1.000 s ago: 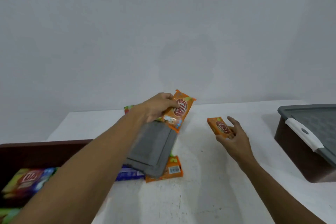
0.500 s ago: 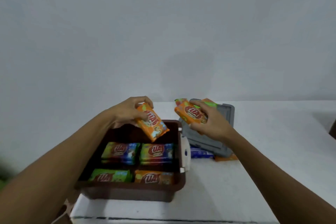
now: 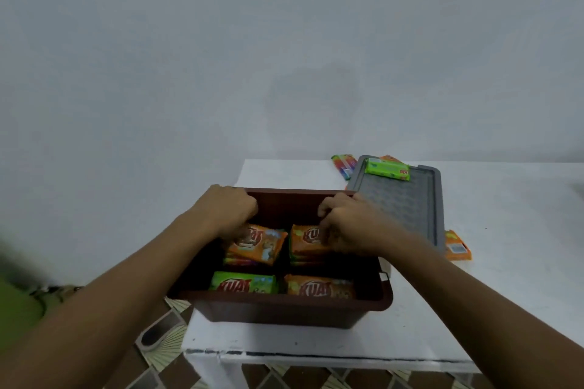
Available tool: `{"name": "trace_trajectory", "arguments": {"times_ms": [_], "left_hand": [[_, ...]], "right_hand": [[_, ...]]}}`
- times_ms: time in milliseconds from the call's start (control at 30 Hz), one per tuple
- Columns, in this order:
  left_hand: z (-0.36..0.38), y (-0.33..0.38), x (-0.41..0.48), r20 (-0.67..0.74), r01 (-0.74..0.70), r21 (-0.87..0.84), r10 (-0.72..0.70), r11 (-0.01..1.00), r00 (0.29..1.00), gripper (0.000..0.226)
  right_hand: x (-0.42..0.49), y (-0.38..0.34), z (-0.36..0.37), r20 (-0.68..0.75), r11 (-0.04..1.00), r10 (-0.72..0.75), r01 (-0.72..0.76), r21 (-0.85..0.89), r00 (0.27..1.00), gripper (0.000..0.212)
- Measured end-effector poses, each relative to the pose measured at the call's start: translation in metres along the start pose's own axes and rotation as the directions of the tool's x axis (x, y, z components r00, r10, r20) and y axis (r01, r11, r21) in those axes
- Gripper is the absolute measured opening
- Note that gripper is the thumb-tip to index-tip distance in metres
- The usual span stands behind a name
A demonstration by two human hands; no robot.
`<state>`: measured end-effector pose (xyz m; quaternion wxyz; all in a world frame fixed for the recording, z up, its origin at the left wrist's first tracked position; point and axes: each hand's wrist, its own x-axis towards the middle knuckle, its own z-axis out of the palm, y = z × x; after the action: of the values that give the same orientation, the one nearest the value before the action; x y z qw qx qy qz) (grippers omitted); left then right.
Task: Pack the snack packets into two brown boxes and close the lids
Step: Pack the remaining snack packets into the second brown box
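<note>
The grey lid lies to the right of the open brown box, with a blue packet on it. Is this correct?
Not quite: in the head view the packet on the grey lid is green, not blue. The rest holds.

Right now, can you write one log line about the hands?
left hand: holds left orange packet in brown box | right hand: holds right orange packet | grey lid: off, beside box | green packet: on lid

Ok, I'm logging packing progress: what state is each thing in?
Brown box: open, partly filled.
Grey lid: off, lying beside the box.
Left hand: grips left orange packet inside box.
Right hand: grips right orange packet inside box.
Green packet: unpacked, resting on lid.
</note>
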<state>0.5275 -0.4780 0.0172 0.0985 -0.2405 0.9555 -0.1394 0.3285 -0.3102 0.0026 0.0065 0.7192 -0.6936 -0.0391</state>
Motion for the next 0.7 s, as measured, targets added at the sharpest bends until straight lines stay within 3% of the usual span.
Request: {"name": "trace_trajectory", "arguments": {"times_ms": [33, 100, 167, 233, 300, 500, 700], "left_hand": [[0.004, 0.002, 0.000, -0.026, -0.024, 0.103, 0.027, 0.994, 0.999, 0.013], [0.012, 0.002, -0.002, -0.074, -0.071, 0.126, 0.081, 0.989, 0.994, 0.015], [0.016, -0.001, -0.003, -0.069, -0.151, -0.038, 0.148, 0.988, 0.987, 0.014], [0.020, -0.001, -0.003, -0.007, -0.226, -0.254, 0.232, 0.940, 0.973, 0.029], [0.025, 0.001, -0.001, 0.054, -0.252, -0.330, 0.285, 0.910, 0.957, 0.050], [0.033, 0.004, 0.008, -0.022, -0.224, -0.222, 0.225, 0.949, 0.974, 0.038], [0.036, 0.002, 0.011, 0.032, -0.203, -0.254, 0.218, 0.946, 0.975, 0.045]], "right_hand": [[0.000, 0.000, 0.001, -0.008, 1.000, -0.003, 0.003, -0.012, 1.000, 0.023], [0.003, 0.000, 0.002, 0.023, 0.998, 0.007, -0.006, -0.058, 1.000, 0.025], [0.007, -0.002, 0.004, 0.048, 0.997, 0.028, -0.024, -0.079, 0.998, 0.034], [0.009, -0.004, 0.007, 0.062, 0.995, 0.057, -0.051, -0.086, 0.996, 0.048], [0.013, -0.007, 0.008, 0.074, 0.991, 0.074, -0.065, -0.116, 0.995, 0.053], [0.011, -0.008, 0.011, -0.063, 0.987, 0.059, -0.068, -0.146, 0.996, 0.019], [0.011, -0.004, 0.008, -0.023, 0.997, 0.031, -0.033, -0.073, 0.999, 0.031]]}}
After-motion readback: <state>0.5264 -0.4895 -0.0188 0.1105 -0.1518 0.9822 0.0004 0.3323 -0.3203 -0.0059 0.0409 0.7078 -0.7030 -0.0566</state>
